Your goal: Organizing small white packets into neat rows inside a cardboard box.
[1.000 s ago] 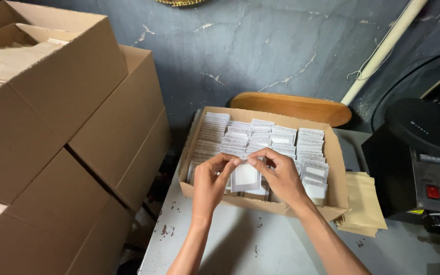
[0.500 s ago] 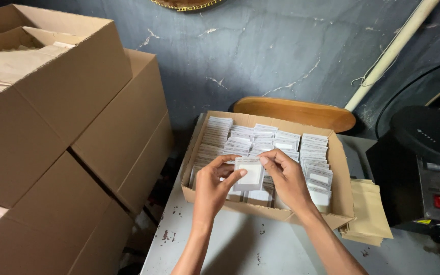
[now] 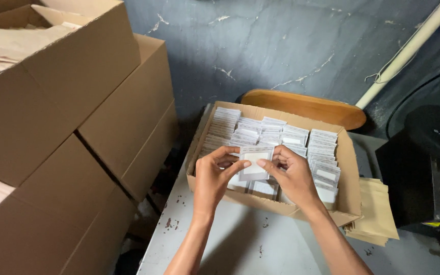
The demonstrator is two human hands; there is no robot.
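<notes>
A shallow cardboard box (image 3: pixel 350 168) on a grey table holds several rows of small white packets (image 3: pixel 273 131) standing on edge. My left hand (image 3: pixel 214 178) and my right hand (image 3: pixel 292 173) are both over the near part of the box. Together they pinch one small white packet (image 3: pixel 254 162) between thumbs and fingertips, holding it upright just above the rows. More packets lie flat under my hands at the near wall of the box.
Large stacked cardboard boxes (image 3: pixel 72 132) fill the left side, the top one open with pale sheets inside. A black machine (image 3: pixel 431 163) stands at the right, tan envelopes (image 3: pixel 378 209) beside the box. A wooden seat (image 3: pixel 306 104) sits behind. The grey table (image 3: pixel 230 239) is scuffed.
My hands have lifted a packet slightly out of the rows and hold it up between them. The view has shifted a little; the box sits lower and more central.
</notes>
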